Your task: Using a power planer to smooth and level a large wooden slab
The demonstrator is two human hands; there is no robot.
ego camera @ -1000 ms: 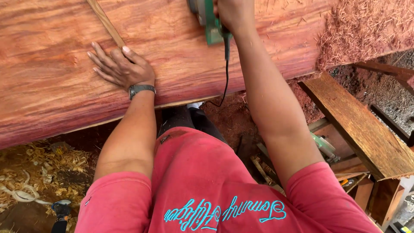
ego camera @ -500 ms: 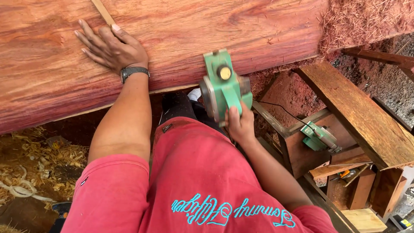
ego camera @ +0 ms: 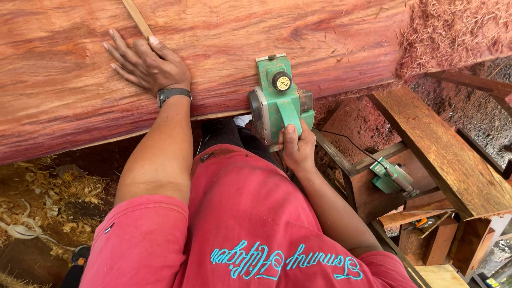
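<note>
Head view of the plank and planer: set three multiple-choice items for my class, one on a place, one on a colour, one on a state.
1. Where does the left hand rest?
A. flat on the reddish plank
B. on the bench
C. on the floor

2. What colour is the power planer?
A. yellow
B. green
C. blue

3. How is the right hand?
A. open and apart
B. out of view
C. closed round the planer's handle

Answers: 1 A, fingers spread on the wood; 2 B, its body is green; 3 C, fingers wrap the handle.
</note>
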